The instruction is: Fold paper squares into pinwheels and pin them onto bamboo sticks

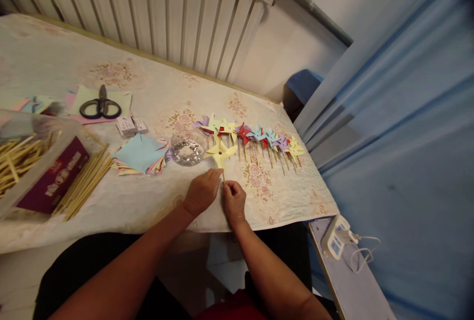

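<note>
Clear round dish of small shiny metal pieces (187, 149): sits on the worktop (138, 206), my landmark from where I stand.
Four-bladed yellow paper pinwheel (221, 152): just right of the dish, atop a thin wooden stick (223, 177).
Right hand (234, 202): nearer the person than the dish and to its right; fingers closed round the lower stick.
Left hand (202, 192): on the dish's near side, fingers narrow at the stick's top; I cannot tell whether they grip it or merely steady it.
Row of coloured paper pinwheels on sticks (257, 134): right of the dish, blades overlapping.
Stack of coloured paper squares, pale blue uppermost (142, 154): close on the dish's left.
Spill risk: a blade or knuckle swinging left could, I judge, knock the dish and scatter its pieces.
Blade risk: the left fingers sit so near the paper that a slip upward might crease or tear it.
Stick risk: unequal twisting between the hands could snap wood this slender.
Tangle risk: drifting right might hook the pinwheel into the row.
</note>
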Tool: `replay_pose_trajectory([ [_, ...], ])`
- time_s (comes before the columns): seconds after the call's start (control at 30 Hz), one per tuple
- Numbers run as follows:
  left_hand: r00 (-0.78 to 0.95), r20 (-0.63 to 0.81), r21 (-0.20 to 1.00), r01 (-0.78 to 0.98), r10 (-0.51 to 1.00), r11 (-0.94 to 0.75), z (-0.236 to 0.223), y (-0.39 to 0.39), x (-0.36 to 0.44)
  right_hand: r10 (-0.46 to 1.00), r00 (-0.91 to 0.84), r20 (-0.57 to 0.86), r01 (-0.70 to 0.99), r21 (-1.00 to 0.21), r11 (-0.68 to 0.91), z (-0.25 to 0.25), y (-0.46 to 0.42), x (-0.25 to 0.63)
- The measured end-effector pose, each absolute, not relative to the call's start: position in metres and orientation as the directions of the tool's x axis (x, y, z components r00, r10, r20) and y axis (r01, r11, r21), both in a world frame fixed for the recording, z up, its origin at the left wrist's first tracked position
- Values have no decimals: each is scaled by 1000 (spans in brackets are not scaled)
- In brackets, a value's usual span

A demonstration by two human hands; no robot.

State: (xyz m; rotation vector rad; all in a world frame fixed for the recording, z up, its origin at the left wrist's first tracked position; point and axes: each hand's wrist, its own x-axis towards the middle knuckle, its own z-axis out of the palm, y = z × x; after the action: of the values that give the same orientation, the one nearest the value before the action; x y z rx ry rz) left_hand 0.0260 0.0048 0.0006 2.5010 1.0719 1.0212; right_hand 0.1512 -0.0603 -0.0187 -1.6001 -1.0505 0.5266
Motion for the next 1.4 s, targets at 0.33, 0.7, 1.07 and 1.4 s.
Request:
replay_pose_trajectory([
  [0.33, 481, 515, 437, 565, 710, -700, 3, 4, 25, 841, 508, 183, 348, -938, -6, -21, -60, 152],
  [0.7, 500, 564, 389, 541, 657, -746, -2, 5, 26, 829, 512, 227, 342, -939, 46, -25, -58, 152],
  [1.07, 480, 539, 416, 563, 692, -714, 2, 5, 25, 827, 508, 239, 371, -928, 40, -24, -58, 153],
  [1.4, 315, 435, 717, 445, 843, -536, 8, 2, 27, 825, 510, 243, 367, -929, 46, -24, -58, 152],
])
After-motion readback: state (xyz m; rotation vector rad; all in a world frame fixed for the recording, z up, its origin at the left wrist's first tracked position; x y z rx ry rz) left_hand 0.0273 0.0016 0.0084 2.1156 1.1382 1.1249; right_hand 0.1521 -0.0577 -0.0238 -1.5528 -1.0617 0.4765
